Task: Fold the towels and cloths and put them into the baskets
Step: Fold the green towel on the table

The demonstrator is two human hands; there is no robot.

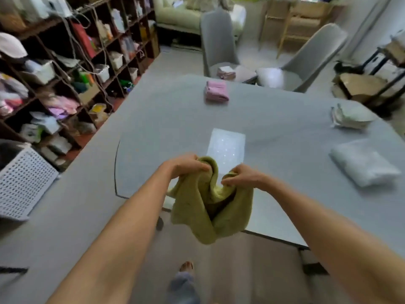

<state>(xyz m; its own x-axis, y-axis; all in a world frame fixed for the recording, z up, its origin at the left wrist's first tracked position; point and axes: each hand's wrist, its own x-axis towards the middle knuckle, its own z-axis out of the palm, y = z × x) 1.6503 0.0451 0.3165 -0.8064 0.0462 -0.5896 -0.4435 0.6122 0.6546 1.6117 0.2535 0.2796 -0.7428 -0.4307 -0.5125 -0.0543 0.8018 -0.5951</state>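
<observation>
Currently: green towel (pixel 210 207) bunched, hanging over table (pixel 285 119) edge; left hand (pixel 186 166), right hand (pixel 241 177) fingers curled, gripping top edge, likely seeking corners for folding.

Bare table (pixel 175 119) beyond pink towel (pixel 216 91)

A crumpled olive-green terry towel (pixel 210 207) hangs bunched above the near edge of the grey table (pixel 285 132), beyond a folded pink cloth (pixel 216 91), a folded white towel (pixel 365 164) and a white perforated plastic basket (pixel 22 183).
</observation>
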